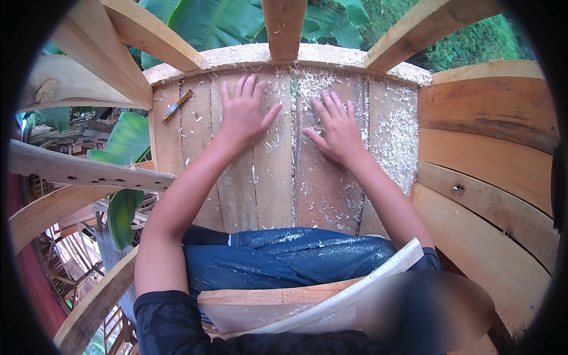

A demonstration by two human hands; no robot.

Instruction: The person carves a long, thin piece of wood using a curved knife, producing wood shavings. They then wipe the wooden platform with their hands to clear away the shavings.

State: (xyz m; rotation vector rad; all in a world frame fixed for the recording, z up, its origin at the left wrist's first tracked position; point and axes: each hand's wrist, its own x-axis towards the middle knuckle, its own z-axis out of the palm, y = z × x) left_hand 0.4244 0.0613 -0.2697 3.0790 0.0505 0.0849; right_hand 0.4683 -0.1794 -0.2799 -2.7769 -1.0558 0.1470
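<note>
My left hand point(244, 112) lies flat, fingers spread, on a curved wall of upright wooden planks point(278, 177) dusted with wood shavings. My right hand point(337, 127) rests flat on the same planks a little to the right, over a thick patch of shavings point(390, 136). Neither hand holds anything. A small brown and yellow stick-like tool point(177, 105) lies on the planks to the left of my left hand. My knees in blue jeans point(284, 257) are below, sprinkled with sawdust.
Bare wooden ribs point(83, 171) curve out on the left, with open gaps down to the ground. More beams point(284, 26) cross overhead. Horizontal hull planks point(491, 177) fill the right side. A loose board point(278, 296) lies across my lap. Banana leaves point(127, 142) show behind.
</note>
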